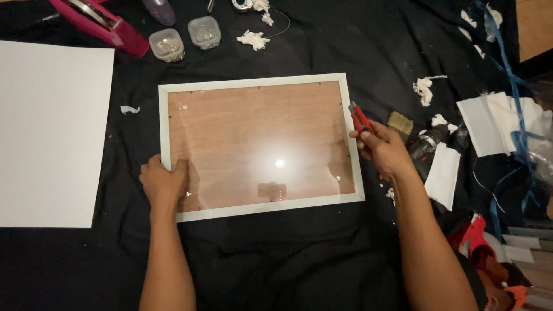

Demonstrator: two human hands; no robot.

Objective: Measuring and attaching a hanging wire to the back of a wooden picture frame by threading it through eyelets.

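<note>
Left hand (163, 183) pressing flat on our white picture frame (260, 145) at 8 o'clock, right hand (381, 148) gripping a red utility knife (360, 120) at 3 o'clock.

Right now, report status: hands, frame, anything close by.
Left hand flat on white picture frame, lower left corner. Right hand grips red pliers at frame's right edge. Paintbrush just beside right hand.

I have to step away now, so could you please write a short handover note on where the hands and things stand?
Left hand: flat on the lower left corner of the frame, pinning it.
Right hand: fingers shut on a red cutter at the frame's right edge.
Frame lies flat on the black cloth, glass in, brown backing behind it.
White board lies to the left, untouched.
Done: glass seated. Left: cannot tell from here.
</note>
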